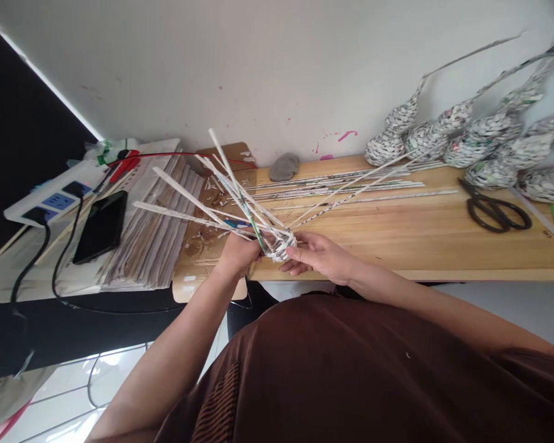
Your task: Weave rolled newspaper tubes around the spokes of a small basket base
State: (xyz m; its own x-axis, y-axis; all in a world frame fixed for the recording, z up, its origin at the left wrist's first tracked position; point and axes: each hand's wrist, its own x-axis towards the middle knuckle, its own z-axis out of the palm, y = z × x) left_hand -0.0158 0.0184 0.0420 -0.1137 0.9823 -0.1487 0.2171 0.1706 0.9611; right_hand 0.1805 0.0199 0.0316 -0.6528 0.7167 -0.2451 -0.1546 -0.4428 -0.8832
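Note:
Between my hands, close to the table's front edge, is a small woven base [281,247] of rolled paper, with several long paper sticks [228,175] fanning up and out from it. My left hand [242,251] is closed around its left side, where the sticks leave the weave; some fingers are hidden behind them. On the right side my right hand [316,255] pinches the rim, thumb on the near face and the other fingers curled beneath. Two thinner paper strands [341,203] run from the weave up to the right.
More paper sticks [332,186] lie along the wooden table [397,246]. Black scissors [493,209] and several woven gourd shapes [484,132] are at the right. A grey stone [284,167] sits by the wall. At the left are a paper stack [152,227], a phone [101,226] and a power strip [55,195].

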